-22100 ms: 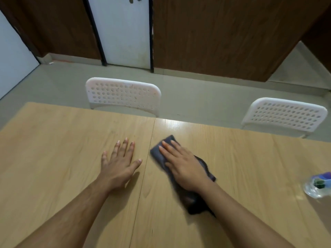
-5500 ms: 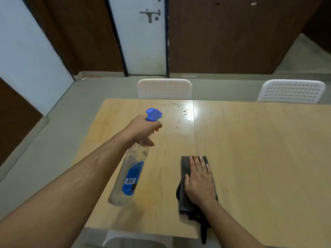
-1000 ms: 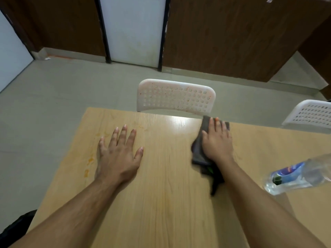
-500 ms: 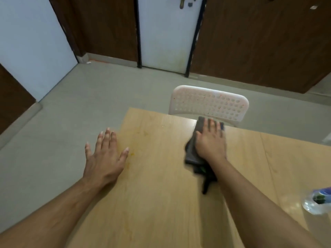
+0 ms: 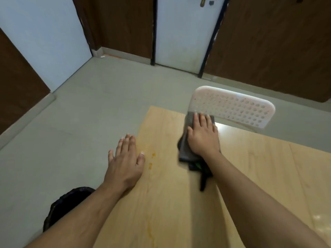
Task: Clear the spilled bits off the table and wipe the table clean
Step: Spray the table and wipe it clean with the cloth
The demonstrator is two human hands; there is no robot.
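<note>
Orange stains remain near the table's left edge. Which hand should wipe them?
Probably the right hand: it already presses the cloth flat, beside the stains. The left hand is bare.

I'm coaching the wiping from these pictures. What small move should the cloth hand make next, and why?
Probably slide the right hand, pressing flat on the dark cloth, leftward toward the orange stains near the table's left edge. They lie unwiped just beside the left hand, which rests flat there.
</note>
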